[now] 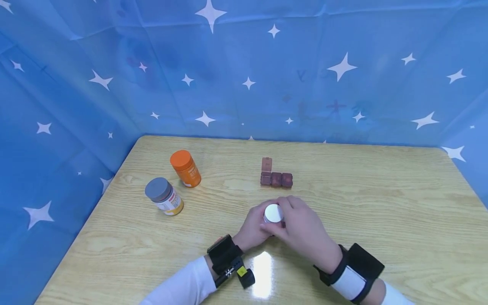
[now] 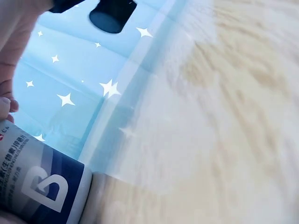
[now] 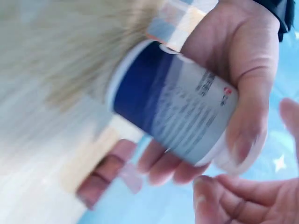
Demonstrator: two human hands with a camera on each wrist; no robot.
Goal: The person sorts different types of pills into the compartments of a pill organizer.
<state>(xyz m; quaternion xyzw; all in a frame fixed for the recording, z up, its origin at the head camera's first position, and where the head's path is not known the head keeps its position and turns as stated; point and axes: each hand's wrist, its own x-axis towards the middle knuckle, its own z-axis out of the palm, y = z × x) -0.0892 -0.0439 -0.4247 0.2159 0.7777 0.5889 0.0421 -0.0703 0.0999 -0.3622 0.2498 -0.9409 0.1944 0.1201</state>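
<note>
My left hand [image 1: 253, 226] grips a white pill bottle [image 3: 163, 102] with a blue and grey label, its fingers and thumb wrapped round the body. On top is a white cap [image 1: 273, 213]. My right hand [image 1: 303, 224] holds that cap, thumb at the near side and fingers at the far side. The left wrist view shows the bottle [image 2: 42, 182] close up, with right fingertips at its cap end. Whether the base touches the table is unclear. Just beyond the hands lies a small dark red pill box [image 1: 276, 179], its leftmost lid raised.
On the left of the wooden table [image 1: 381, 190] stand an orange bottle [image 1: 185, 168] and a bottle with a grey lid [image 1: 164, 196]. A blue star-patterned cloth [image 1: 244, 55] hangs behind the table and along the left side.
</note>
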